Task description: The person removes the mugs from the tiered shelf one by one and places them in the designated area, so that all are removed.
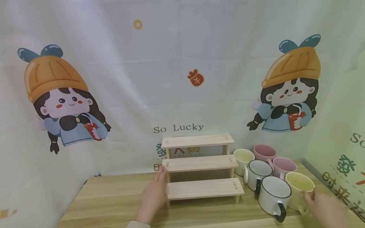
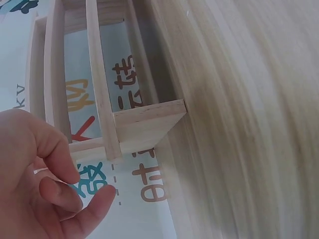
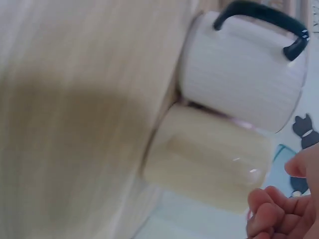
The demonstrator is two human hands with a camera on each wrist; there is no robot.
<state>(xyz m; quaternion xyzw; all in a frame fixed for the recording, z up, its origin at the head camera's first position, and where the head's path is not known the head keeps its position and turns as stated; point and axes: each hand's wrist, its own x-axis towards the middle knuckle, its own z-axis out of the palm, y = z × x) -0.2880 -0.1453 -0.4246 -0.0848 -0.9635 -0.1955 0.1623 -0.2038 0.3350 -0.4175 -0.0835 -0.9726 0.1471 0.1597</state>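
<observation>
A pale wooden three-tier stand (image 1: 203,187) stands against the back cloth. At its left end is my left hand (image 1: 154,194), the fingertips beside the middle tier; in the left wrist view the fingers (image 2: 62,196) are loosely bent with nothing between them. Whether they touch the wood I cannot tell. To the right of the stand, a yellow mug (image 1: 297,193) is upright, nearest my right hand (image 1: 328,204). Thumb and fingers are at its rim, and the right wrist view shows a gap between them without the rim inside. A white mug with black handle (image 1: 273,196) sits beside it.
Behind these two are another white mug (image 1: 259,175), two pink mugs (image 1: 284,167) (image 1: 264,153) and a pale yellow mug (image 1: 242,160), standing close together. Printed cloth (image 1: 182,104) hangs behind the wooden table (image 1: 114,202) and along its sides.
</observation>
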